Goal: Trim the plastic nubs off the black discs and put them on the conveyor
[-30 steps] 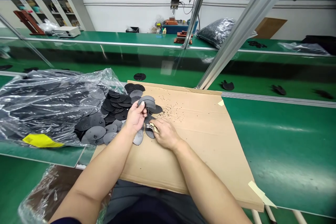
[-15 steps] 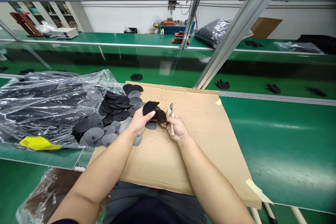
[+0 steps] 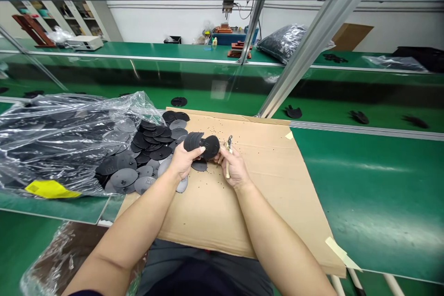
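Observation:
My left hand (image 3: 182, 161) is closed around a fanned bunch of black plastic discs (image 3: 193, 141), its thumb pressed on top. One round disc (image 3: 211, 147) sticks out on the right of the bunch, close to the fingers of my right hand (image 3: 236, 169). That hand is wrapped round a pair of cutting pliers (image 3: 228, 166) with pale handles, jaws pointing up and away. Whether its fingertips touch the disc is hard to tell. Beneath, a loose disc (image 3: 199, 165) lies on the cardboard sheet (image 3: 215, 217), among scattered tiny black bits.
Left of my hands, a heap of black discs (image 3: 152, 141) spills from a clear plastic bag (image 3: 62, 143) with a yellow label (image 3: 52, 189). Behind the cardboard runs a green conveyor belt (image 3: 222, 101) carrying black parts (image 3: 293, 112). A slanted metal post (image 3: 305, 55) rises at the right.
The bunch in my left hand has turned and spread, so the right-hand disc shows its round face. The pliers have tilted slightly right. Parts on the belt have shifted slightly left.

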A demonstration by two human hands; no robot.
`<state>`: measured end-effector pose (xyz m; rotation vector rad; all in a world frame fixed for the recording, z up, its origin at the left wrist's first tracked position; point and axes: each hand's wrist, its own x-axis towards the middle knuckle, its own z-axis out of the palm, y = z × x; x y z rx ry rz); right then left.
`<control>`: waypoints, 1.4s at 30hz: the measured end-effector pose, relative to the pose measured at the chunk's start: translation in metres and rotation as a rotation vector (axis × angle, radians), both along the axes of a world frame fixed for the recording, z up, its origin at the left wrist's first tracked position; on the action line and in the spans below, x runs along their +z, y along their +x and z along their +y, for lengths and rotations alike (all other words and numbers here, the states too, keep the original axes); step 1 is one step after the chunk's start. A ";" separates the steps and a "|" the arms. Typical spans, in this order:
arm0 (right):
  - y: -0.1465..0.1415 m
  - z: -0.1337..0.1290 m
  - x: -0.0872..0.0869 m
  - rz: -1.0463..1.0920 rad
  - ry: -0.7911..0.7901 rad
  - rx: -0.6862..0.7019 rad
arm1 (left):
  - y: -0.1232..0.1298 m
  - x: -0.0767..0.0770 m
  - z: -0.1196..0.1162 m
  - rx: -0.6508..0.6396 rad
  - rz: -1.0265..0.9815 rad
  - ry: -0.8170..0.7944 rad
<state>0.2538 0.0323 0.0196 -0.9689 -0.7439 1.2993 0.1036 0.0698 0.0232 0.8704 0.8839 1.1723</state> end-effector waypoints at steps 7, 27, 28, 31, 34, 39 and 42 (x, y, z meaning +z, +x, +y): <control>-0.003 -0.003 -0.008 -0.559 0.157 -0.177 | -0.001 -0.002 -0.002 -0.097 -0.007 0.033; 0.002 -0.004 -0.004 -0.711 0.149 -0.112 | -0.001 -0.003 -0.005 -0.201 0.128 0.136; 0.002 -0.004 -0.004 -0.720 0.152 -0.114 | -0.001 -0.003 -0.005 -0.206 0.132 0.132; 0.002 -0.004 -0.005 -0.740 0.167 -0.112 | 0.000 -0.003 -0.005 -0.185 0.130 0.092; 0.001 -0.004 -0.005 -0.752 0.176 -0.113 | 0.000 -0.004 -0.005 -0.135 0.149 0.056; 0.001 -0.004 -0.006 -0.770 0.166 -0.116 | 0.000 -0.003 -0.004 -0.127 0.184 0.059; 0.002 -0.004 -0.006 -0.767 0.190 -0.099 | 0.000 -0.003 -0.005 -0.135 0.175 0.066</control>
